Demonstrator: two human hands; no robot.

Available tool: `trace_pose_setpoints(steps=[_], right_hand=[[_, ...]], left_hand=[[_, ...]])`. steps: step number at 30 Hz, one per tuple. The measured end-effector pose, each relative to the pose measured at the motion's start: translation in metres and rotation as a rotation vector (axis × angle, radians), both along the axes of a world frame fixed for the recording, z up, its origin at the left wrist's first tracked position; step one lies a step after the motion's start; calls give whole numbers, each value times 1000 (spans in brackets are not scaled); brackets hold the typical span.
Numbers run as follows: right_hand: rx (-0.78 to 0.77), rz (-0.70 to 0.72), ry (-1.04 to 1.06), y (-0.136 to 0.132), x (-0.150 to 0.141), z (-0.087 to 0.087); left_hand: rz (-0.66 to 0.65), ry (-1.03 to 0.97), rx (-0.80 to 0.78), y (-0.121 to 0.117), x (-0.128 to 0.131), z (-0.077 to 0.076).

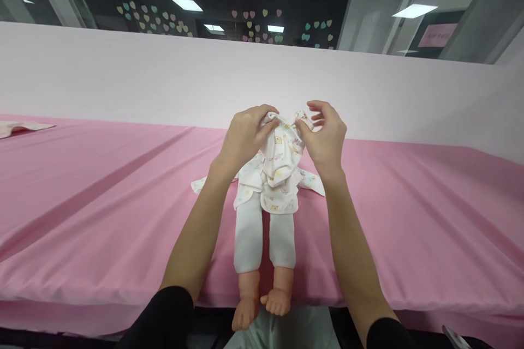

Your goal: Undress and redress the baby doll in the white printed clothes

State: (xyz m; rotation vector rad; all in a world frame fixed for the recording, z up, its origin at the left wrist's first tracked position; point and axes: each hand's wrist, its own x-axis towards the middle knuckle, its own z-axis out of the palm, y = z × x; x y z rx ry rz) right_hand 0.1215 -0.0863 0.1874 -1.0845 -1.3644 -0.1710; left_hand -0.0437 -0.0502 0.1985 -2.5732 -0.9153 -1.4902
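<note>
A baby doll (264,240) lies on its back on the pink sheet (102,202), bare feet toward me over the near edge. It wears white leggings and an open printed top. Above its chest I hold up a small white printed garment (282,144) by its elastic band. My left hand (245,136) is closed, pinching the band's left end. My right hand (323,133) pinches the right end between thumb and forefinger, with the other fingers raised. The doll's head is hidden behind the garment and my hands.
The pink sheet covers a long surface backed by a pale pink wall (123,76). A folded light cloth (22,127) lies at the far left. Glass with heart stickers (254,24) rises behind the wall. A grey object (456,336) shows at the bottom right.
</note>
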Motion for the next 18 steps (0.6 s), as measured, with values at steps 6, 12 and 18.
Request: trace_pose_setpoints(steps=[6, 12, 18], right_hand=[[-173, 39, -283, -22, -34, 2], [-295, 181, -27, -23, -30, -1], [-563, 431, -299, -21, -17, -5]], left_hand=[[-111, -63, -26, -9, 8, -2], [-245, -58, -117, -14, 6, -1], [-372, -136, -141, -26, 23, -7]])
